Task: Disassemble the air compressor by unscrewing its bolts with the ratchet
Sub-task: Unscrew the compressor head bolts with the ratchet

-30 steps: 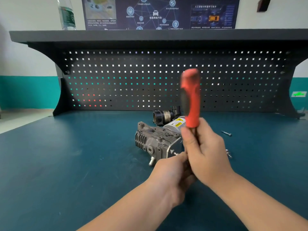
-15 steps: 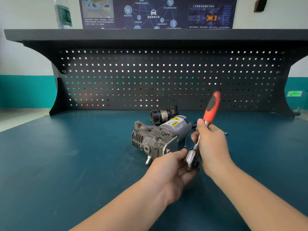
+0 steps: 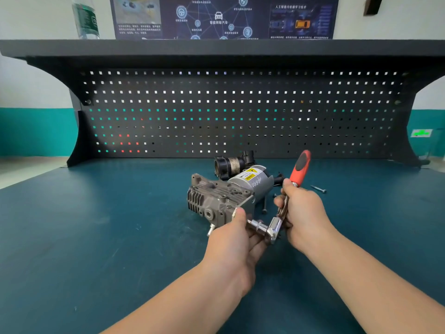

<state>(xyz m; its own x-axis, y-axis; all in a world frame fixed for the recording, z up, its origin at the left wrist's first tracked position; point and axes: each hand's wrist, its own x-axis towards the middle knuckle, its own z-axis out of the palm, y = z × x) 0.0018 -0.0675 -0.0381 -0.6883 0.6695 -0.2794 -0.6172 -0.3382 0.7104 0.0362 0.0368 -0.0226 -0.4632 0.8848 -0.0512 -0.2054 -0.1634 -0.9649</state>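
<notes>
- The air compressor (image 3: pixel 226 196) lay on its side on the dark teal bench top (image 3: pixel 96 237), in front of the black pegboard (image 3: pixel 240 112), its finned grey head pointing left and its cylindrical motor body with a yellow label pointing back and to the right.
- The left hand (image 3: pixel 237 244) sat at the compressor's near right corner, its fingers curled round the socket extension of the ratchet (image 3: pixel 286 203), thumb up against the compressor's plate.
- The right hand (image 3: pixel 303 213) was just right of the compressor, fingers wrapped round the ratchet's metal shaft below the red and black grip, which stood up tilted to the right.
- The ratchet's chrome head sat between the two hands, the extension running from it toward the compressor's near right corner.
- A loose bolt (image 3: pixel 318 189) lay on the bench to the right of the compressor, apart from it.
- A dark cylindrical part (image 3: pixel 231 165) sat just behind the compressor.
- A clear plastic bottle (image 3: pixel 85 18) stood on the shelf (image 3: pixel 216 47) above the pegboard, far up and left of the compressor, beside a dark blue poster (image 3: pixel 224 16).
</notes>
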